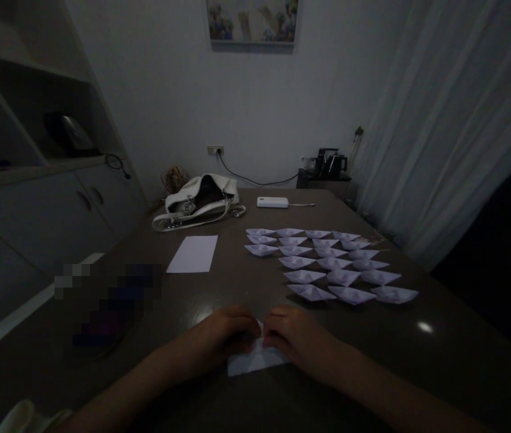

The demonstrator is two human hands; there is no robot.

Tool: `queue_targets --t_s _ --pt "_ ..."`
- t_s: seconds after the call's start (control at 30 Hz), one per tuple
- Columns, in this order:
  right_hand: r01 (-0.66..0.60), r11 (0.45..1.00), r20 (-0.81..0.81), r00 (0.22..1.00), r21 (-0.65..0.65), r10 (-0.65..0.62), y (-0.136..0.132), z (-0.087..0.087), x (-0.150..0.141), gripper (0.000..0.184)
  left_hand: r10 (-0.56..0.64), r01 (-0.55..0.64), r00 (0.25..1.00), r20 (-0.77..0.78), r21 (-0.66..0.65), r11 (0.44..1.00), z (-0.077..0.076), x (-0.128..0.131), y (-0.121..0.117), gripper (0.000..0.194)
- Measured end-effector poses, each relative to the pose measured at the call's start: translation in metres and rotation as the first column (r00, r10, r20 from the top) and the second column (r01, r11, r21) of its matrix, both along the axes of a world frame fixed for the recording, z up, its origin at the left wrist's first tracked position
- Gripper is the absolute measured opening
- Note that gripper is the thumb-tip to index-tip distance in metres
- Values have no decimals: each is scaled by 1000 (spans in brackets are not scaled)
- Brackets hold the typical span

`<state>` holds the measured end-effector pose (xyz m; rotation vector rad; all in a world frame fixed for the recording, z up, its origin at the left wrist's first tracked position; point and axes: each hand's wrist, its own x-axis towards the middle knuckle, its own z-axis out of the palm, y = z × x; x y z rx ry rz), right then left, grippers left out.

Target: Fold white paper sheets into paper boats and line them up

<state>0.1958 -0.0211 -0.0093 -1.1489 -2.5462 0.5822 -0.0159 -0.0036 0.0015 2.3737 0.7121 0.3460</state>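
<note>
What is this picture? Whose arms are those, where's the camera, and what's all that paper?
No robot here: these are a person's bare left hand and right hand. The camera is worn on the person's head, looking forward and down. Both hands hold a piece of folded white paper at the near part of the dark table. Ahead, to the right, sit rows of little paper boats. To the left lies a flat white sheet, with a white bag behind it. A small white device lies toward the far end.
</note>
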Motion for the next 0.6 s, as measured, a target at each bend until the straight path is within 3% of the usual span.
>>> queue_targets --t_s 0.1,0.2,0.3,0.4,0.6 --pt "11 1000 -15 1000 -17 -11 1 0 0 4 -7 7 1000 -5 -1 1000 -1 -1 1 22" --pt "-11 999 30 999 50 10 1 1 0 8 -25 25 1000 -8 7 1000 2 -3 0 24" --pt "-152 979 91 986 136 140 -1 0 2 21 -41 42 999 -28 37 998 7 -5 -1 25" --pt "-271 954 130 958 125 255 -3 3 6 30 -78 84 995 -68 87 993 14 -8 0 26" --pt "-167 986 255 954 10 159 -5 30 18 27 -133 138 986 -98 40 990 23 -21 8 15"
